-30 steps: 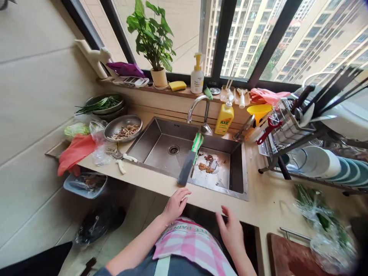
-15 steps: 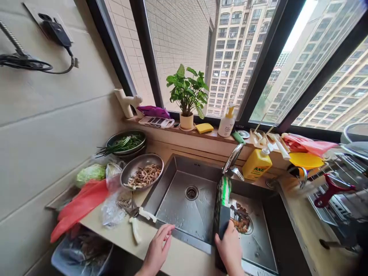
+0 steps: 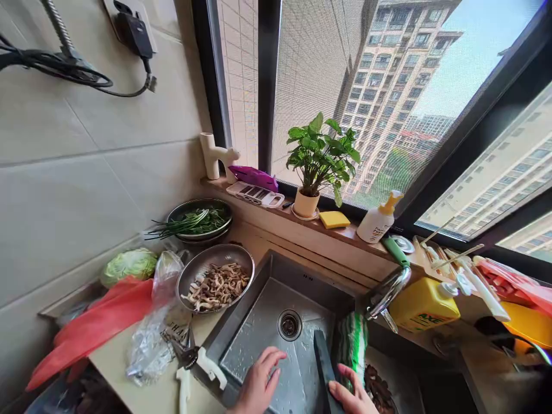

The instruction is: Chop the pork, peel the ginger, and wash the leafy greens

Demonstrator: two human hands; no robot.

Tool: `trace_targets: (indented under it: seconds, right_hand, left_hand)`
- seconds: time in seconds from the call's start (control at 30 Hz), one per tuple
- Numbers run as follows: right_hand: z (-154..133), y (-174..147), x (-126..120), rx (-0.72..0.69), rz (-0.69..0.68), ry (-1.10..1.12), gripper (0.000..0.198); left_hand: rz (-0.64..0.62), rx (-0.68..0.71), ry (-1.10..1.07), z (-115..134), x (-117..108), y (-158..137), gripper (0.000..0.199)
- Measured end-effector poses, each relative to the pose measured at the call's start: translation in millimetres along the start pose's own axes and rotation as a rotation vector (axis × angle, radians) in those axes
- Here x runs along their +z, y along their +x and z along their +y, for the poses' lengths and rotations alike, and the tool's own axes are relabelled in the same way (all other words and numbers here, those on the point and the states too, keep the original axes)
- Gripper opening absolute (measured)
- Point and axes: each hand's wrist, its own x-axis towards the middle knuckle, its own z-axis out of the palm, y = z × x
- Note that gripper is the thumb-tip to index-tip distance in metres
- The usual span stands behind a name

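Note:
My right hand [image 3: 351, 394] holds a long, flat dark grey bar [image 3: 324, 365] between thumb and fingers. Its far end tilts over the steel left basin [image 3: 254, 322], and its exact kind is unclear. Over the divider beside that hand hangs a green-and-white striped cloth [image 3: 356, 345]. My left hand [image 3: 261, 379] is empty above the front of the same basin, fingers stretched out. To its left, white-handled kitchen scissors [image 3: 194, 359] lie with their blades spread on the counter. Brown food scraps [image 3: 378, 388] sit in the right basin, partly hidden by the cloth and my hand.
Left of the sink are a pan [image 3: 183, 276] of sliced mushrooms, a bowl of greens [image 3: 198, 221], a cabbage [image 3: 129, 267], plastic bags [image 3: 149, 345] and a red glove [image 3: 95, 322]. A faucet [image 3: 390, 293] and yellow detergent bottle [image 3: 425, 305] stand behind. A potted plant [image 3: 317, 155] is on the sill.
The view has turned, shifting the sink scene. My right hand has brought the dark bar from beside the cloth at the divider to over the left basin. My left hand now hovers above that basin.

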Motion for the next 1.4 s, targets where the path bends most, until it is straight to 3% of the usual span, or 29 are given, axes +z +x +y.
trace_targets:
  seconds: [0.1,0.2,0.3,0.47,0.6,0.7,0.8,0.93,1.0,1.13,1.4]
  right_hand:
    - [-48.8,18.3,6.1,-0.020,-0.060,-0.147,0.062]
    - [-90.3,33.0,9.7,-0.004,-0.129,-0.263,0.058]
    - [-129.4,38.6,21.0,-0.031,-0.191,-0.273,0.060]
    - [-204.8,38.1,60.8,-0.152,-0.311,-0.398,0.061]
    - [-251.8,60.7,103.4,-0.297,-0.345,-0.535,0.061]
    - [-275.0,93.9,136.0,-0.423,-0.346,-0.653,0.060]
    - [-298.5,125.3,171.7,-0.676,-0.305,-0.883,0.056]
    - [-332.3,155.2,225.1,-1.095,-0.169,-1.168,0.050]
    - [-346.4,168.3,249.0,-1.201,-0.093,-1.232,0.046]
    - [-365.2,196.5,277.7,-1.208,-0.001,-1.277,0.042]
    - [-373.7,247.7,291.9,-1.220,0.107,-1.183,0.017]
  left_hand:
    - [0.042,-0.021,0.004,-7.0,-6.6,7.2,0.031]
    - [0.113,-0.049,0.000,-5.2,-32.3,42.0,0.030]
    - [0.197,-0.106,-0.054,8.2,-83.9,115.8,0.030]
    - [0.347,-0.332,-0.320,47.4,-194.0,268.4,0.042]
    - [0.351,-0.350,-0.325,63.2,-251.0,336.7,0.045]
    - [0.341,-0.316,-0.328,63.1,-273.7,352.3,0.042]
    - [0.300,-0.250,-0.228,70.2,-290.8,360.3,0.043]
    - [0.318,-0.185,0.147,93.3,-312.8,381.1,0.035]
    - [0.344,-0.126,0.366,102.8,-321.8,392.7,0.027]
    - [0.377,-0.082,0.602,107.3,-331.9,405.0,0.023]
    - [0.361,-0.087,0.635,87.6,-337.7,394.7,0.027]
